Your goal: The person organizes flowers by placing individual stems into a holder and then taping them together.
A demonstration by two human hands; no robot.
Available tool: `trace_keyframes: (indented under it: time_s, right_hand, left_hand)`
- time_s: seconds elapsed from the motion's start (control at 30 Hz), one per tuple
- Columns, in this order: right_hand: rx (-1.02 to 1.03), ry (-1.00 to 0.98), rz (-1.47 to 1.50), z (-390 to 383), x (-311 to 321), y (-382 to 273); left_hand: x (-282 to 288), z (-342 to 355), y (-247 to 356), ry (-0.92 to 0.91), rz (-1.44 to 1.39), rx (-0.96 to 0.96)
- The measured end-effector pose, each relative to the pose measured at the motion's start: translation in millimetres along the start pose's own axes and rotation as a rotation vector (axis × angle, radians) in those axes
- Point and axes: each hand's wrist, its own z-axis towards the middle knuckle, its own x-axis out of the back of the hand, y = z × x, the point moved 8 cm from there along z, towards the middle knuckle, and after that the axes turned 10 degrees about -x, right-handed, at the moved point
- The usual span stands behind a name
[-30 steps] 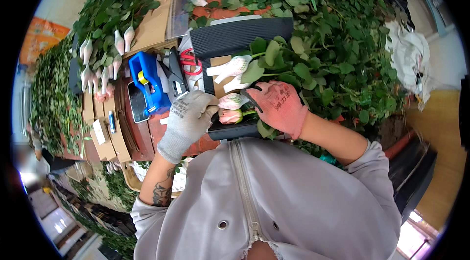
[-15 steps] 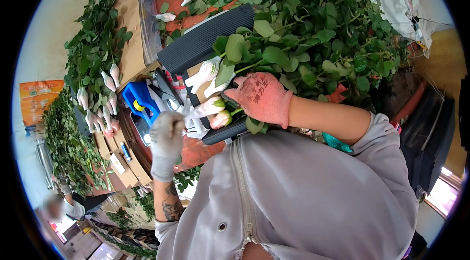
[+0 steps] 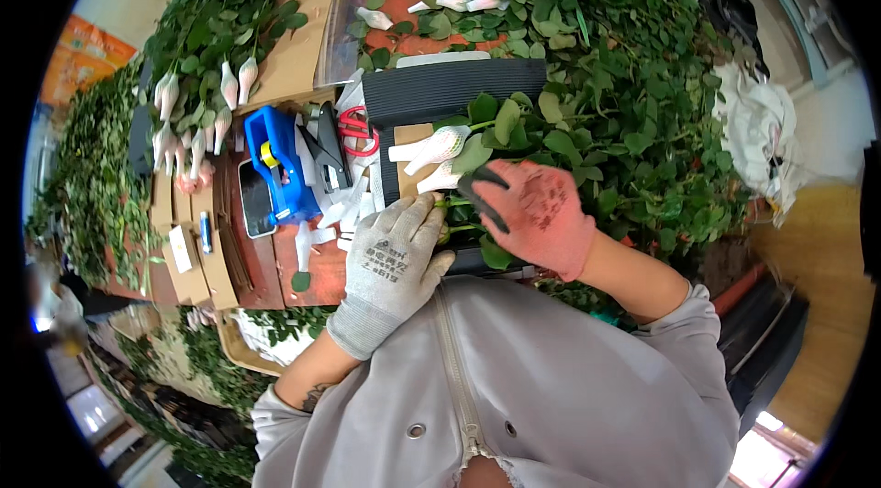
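The rose stems [image 3: 459, 213] are now gripped from both sides over the black ribbed mat [image 3: 450, 89] on the worktop: the left hand [image 3: 395, 254], brought back from the blue tool [image 3: 280, 162], is closed beside the clamped right hand [image 3: 537, 213], steadying the bunch.

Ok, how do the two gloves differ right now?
The left hand wears a grey knit glove with dark print on its back; the right hand wears a pinkish-red glove with black fingertips. The left hand lies palm down with fingers bent beside the rose stems; the right hand curls over them from the other side. Both hands work over the black ribbed mat.
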Motion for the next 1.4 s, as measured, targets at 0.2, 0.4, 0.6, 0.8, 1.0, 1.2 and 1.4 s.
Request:
trace_keyframes:
  time_s: [0.2,0.4,0.6,0.8,1.0,1.2,1.4]
  right_hand:
    - [0.067,-0.379,-0.133,28,-20,5]
    - [0.147,-0.334,-0.035,54,-18,1]
    - [0.054,-0.407,-0.038,31,-46,-9]
    - [0.035,-0.220,0.054,31,-39,-11]
    - [-0.062,-0.348,0.065,25,-50,-6]
    - [0.047,-0.242,0.033,28,-42,-10]
    - [-0.006,-0.257,0.051,21,-53,2]
  left_hand:
    - [1,-3,-1,0.023,0.003,0.012]
    - [-2,-6,-4,0.032,0.009,0.011]
    - [-6,-10,-5,0.034,0.018,0.022]
    - [-5,-6,-6,0.017,-0.015,0.008]
    - [12,-2,-31,0.196,-0.078,-0.028]
    - [5,12,-76,0.141,-0.096,0.098]
    - [7,20,-76,0.205,-0.165,-0.022]
